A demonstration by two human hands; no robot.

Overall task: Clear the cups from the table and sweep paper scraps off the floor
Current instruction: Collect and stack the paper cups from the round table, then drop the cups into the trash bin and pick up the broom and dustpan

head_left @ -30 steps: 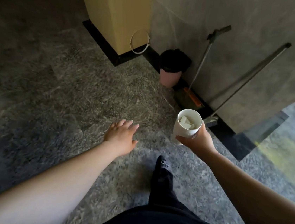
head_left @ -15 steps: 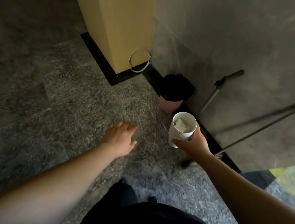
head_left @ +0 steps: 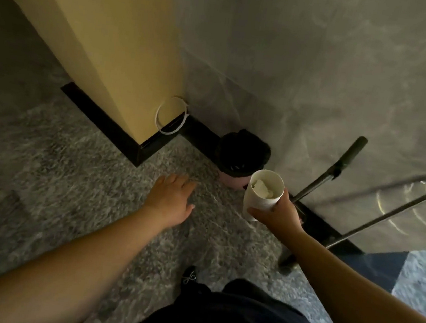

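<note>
We are holding a white paper cup (head_left: 263,193) in our right hand (head_left: 277,214), fingers wrapped around its lower wall, so it is standing roughly upright in the air above the floor (head_left: 72,172). Inside it, crumpled white paper scraps (head_left: 261,189) are lying in a loose heap below the round rim. The cup is smooth, cylindrical and slightly tapered.

Just beyond it a small pink bin (head_left: 241,162) is sitting against the wall (head_left: 322,80), lined with a black bag that is bunching over its rim; what is inside is too dark to tell.

Our left hand (head_left: 173,199) is reaching forward, palm down, with fingers straight and relaxed, gripping nothing.

The floor is showing a mottled grey, stone-like surface, and the wall a similar veined grey. A yellow column (head_left: 108,43) with a black base strip is rising at the left, a white looped cord (head_left: 170,115) hanging at its corner. Two thin dark long handles (head_left: 338,170) are leaning against the wall at the right.
</note>
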